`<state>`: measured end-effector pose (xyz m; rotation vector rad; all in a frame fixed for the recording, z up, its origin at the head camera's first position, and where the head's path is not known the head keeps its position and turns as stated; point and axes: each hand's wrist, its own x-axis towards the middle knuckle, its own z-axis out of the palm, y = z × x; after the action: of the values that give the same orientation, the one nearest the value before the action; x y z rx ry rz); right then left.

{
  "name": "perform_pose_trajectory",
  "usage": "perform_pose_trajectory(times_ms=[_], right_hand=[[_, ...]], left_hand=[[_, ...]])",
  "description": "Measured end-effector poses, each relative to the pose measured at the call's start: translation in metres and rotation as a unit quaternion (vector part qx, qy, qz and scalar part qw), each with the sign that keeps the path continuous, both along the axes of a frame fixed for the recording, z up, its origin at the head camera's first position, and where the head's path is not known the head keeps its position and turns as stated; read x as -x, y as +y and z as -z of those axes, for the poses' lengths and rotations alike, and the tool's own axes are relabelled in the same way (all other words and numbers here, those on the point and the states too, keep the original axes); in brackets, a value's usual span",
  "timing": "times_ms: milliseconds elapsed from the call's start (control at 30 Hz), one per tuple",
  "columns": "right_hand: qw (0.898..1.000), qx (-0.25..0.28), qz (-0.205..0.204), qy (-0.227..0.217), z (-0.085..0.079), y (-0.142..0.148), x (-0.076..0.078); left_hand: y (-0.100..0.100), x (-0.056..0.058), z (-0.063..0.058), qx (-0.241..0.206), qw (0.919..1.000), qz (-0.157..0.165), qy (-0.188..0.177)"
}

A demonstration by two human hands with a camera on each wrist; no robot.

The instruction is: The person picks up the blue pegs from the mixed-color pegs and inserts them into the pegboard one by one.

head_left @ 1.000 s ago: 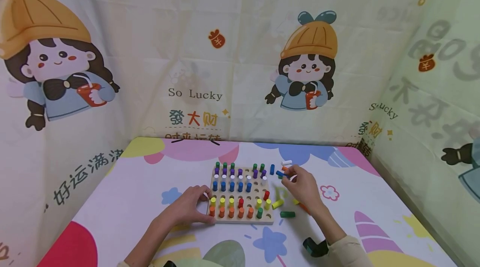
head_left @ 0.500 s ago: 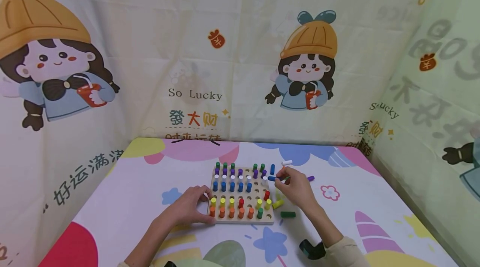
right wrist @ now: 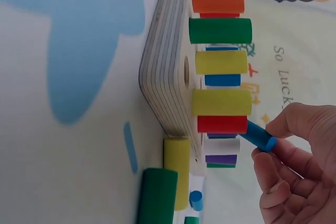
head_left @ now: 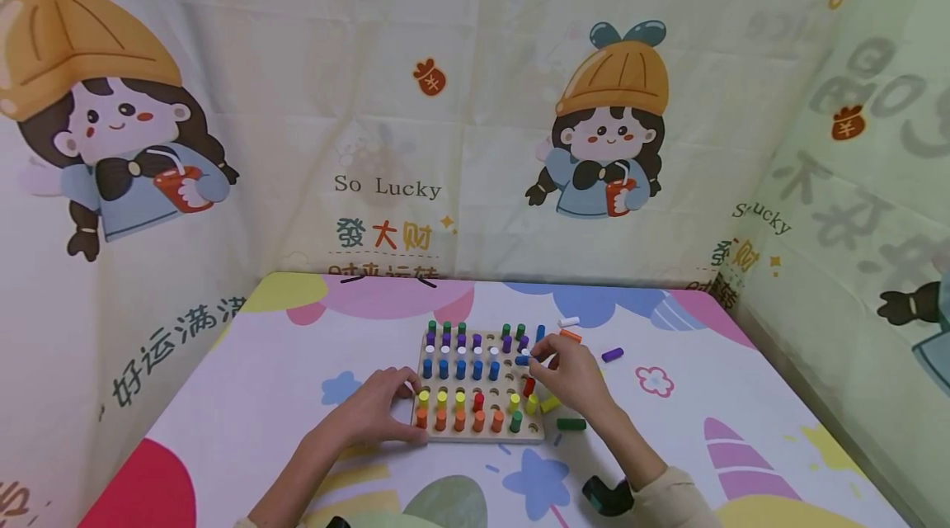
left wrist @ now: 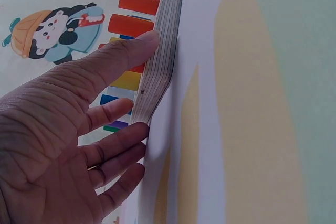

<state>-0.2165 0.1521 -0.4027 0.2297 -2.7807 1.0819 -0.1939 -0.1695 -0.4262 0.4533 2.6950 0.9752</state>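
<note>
A wooden pegboard (head_left: 482, 439) lies on the table with rows of coloured pegs upright in it. My left hand (head_left: 378, 408) rests against its near left corner. In the left wrist view, the thumb (left wrist: 137, 48) lies along one edge and the relaxed fingers touch the side around the corner. Thumb and fingers of my right hand (head_left: 570, 371) pinch a blue peg (right wrist: 258, 136), held tilted over the board's right side. Nearby stand a red peg (right wrist: 222, 124), white pegs and a short row of blue pegs (head_left: 461, 370). Some holes in the board show bare.
Loose pegs lie right of the board: green (head_left: 571, 424), yellow (head_left: 549, 404), purple (head_left: 612, 355), orange (head_left: 570, 336) and white (head_left: 568, 322). A blue peg (head_left: 540, 333) is near the far right corner. A black device (head_left: 609, 497) sits by the right wrist.
My right hand has moved left with the blue peg, from the loose pegs to above the board's right side. The left hand keeps its place at the corner.
</note>
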Motion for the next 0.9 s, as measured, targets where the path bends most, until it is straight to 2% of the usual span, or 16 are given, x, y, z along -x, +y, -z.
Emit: perform_pose_trajectory(times_ms=[400,600,900], right_hand=[[1.000,-0.001,-0.027,-0.007,0.000,-0.009,0.002],[0.999,0.001,-0.033,-0.020,0.002,-0.011,0.004],[0.999,-0.009,-0.036,-0.023,0.003,-0.014,0.005]], left_hand=[[0.000,0.000,0.000,-0.002,1.0000,0.003,0.006],[0.001,-0.001,-0.001,0.001,1.0000,-0.006,-0.002],[0.001,-0.001,0.000,-0.001,1.0000,0.002,0.005]])
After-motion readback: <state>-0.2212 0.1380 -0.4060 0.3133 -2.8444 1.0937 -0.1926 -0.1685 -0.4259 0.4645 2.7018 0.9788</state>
